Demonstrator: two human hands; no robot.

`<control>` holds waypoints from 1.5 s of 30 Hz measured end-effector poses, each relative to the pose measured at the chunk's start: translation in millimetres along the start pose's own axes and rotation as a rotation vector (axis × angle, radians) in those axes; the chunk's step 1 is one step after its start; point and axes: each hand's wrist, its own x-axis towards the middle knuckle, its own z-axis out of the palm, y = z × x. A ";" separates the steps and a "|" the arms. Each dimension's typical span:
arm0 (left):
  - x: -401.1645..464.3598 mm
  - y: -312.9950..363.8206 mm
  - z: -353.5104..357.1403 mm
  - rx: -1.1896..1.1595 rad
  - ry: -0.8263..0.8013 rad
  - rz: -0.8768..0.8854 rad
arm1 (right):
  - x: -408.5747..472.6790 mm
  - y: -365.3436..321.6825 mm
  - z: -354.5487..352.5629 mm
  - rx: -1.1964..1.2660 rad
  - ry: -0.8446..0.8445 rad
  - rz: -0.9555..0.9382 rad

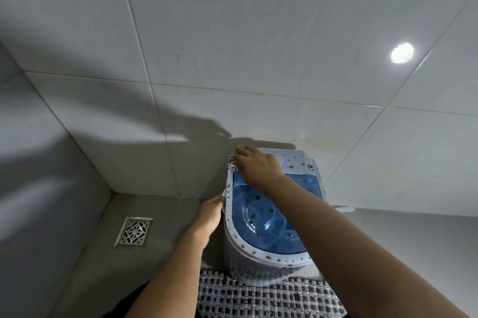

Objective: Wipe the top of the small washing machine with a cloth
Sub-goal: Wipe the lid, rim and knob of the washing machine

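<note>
While the left hand (210,216) grips the washing machine (271,214) side, the right hand (258,166) presses a barely visible cloth (232,161) at its back-left corner; floor drain (133,231) nearby.

head cam | wide-angle | looks fwd + steeply down | close over washing machine (271,214) | wall ahead
</note>
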 end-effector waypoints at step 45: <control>10.3 -4.4 -2.4 0.191 0.055 0.073 | 1.3 -31.6 -3.1 -0.148 -0.066 -0.024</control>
